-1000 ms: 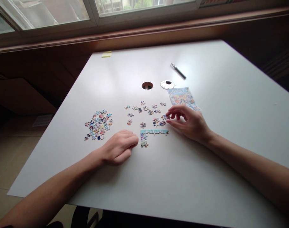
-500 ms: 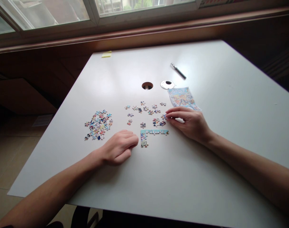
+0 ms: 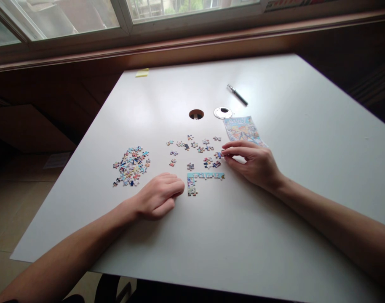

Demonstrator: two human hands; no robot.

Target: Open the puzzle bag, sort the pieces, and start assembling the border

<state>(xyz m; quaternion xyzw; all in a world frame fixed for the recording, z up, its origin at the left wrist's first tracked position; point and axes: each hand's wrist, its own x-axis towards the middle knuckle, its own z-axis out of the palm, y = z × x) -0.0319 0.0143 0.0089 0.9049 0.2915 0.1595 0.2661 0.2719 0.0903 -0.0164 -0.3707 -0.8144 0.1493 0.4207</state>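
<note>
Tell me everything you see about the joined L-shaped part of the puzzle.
The joined puzzle corner lies flat on the white table, between the two hands. It is an L of small printed cardboard-looking pieces, mostly light blue: one arm runs right, a shorter arm runs toward the person. Neither hand touches it; the left hand rests just beside it.

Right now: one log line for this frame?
right hand: pinching puzzle piece | left hand: fisted on table beside joined corner | loose pile: left

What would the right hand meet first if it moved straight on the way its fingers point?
Probably the loose pieces just left of the right hand fingertips; it pinches a piece already.
</note>
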